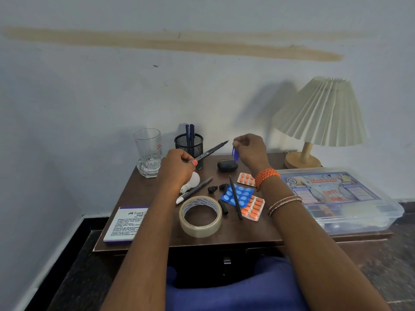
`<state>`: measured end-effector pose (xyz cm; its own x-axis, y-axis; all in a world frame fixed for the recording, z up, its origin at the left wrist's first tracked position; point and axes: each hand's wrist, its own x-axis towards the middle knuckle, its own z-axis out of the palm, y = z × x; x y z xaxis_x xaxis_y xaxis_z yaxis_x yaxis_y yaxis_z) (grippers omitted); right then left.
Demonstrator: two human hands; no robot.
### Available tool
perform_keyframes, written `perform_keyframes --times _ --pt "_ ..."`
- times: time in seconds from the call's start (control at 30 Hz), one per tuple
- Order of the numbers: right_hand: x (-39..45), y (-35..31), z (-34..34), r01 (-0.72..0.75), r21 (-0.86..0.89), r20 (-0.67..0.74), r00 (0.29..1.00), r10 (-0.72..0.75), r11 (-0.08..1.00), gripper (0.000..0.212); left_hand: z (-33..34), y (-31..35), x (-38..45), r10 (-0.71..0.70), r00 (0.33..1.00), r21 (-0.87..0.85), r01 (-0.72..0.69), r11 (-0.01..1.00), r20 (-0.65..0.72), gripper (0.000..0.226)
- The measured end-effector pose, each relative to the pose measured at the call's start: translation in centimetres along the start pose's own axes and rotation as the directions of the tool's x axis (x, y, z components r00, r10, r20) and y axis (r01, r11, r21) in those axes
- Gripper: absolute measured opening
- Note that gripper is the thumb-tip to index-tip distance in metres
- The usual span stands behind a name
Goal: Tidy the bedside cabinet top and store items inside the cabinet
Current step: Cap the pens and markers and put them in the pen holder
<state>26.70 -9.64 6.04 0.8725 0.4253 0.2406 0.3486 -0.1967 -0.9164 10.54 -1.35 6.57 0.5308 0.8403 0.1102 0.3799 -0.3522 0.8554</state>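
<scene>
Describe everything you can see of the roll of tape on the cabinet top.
The roll of tape is a wide ring of clear, brownish packing tape on a pale cardboard core printed with dark lettering. It lies flat, hole up, near the front edge of the brown cabinet top. A short black pen cap lies right beside it. No hand touches it.

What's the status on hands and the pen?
Left hand grips uncapped black pen. Right hand pinches blue cap. Tape roll, pill strips still on cabinet top.
</scene>
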Motion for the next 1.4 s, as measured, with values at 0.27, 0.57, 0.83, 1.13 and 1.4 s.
perform_keyframes --times 0.27,0.57,0.83,1.13,1.4 --pt "-0.5 -1.3 -0.5 -0.058 0.608 -0.181 0.961 0.210 0.792 0.021 -0.4 -0.2 0.2 0.007 1.000 -0.037 -0.007 0.999 -0.014 0.023" --pt "-1.1 -1.8 -0.6 -0.085 0.649 -0.121 0.970 0.213 0.756 0.014 -0.5 -0.1 0.2 0.029 1.000 -0.040 -0.029 0.999 -0.005 0.025" --pt "-1.1 -1.9 -0.8 -0.070 0.655 -0.150 0.964 0.220 0.753 0.009 -0.5 0.0 0.2 0.042 0.999 -0.035 -0.043 0.998 -0.011 0.022" --pt "-1.4 -2.1 -0.9 -0.077 0.655 -0.089 0.980 0.178 0.752 0.004 -0.4 0.1 0.0 0.053 0.999 -0.044 -0.053 0.998 0.000 0.022" --pt "-1.4 -1.9 -0.5 -0.040 0.579 -0.052 0.995 0.085 0.814 0.002 -0.3 0.1 0.1 0.049 0.998 -0.055 -0.050 0.997 -0.029 0.013"
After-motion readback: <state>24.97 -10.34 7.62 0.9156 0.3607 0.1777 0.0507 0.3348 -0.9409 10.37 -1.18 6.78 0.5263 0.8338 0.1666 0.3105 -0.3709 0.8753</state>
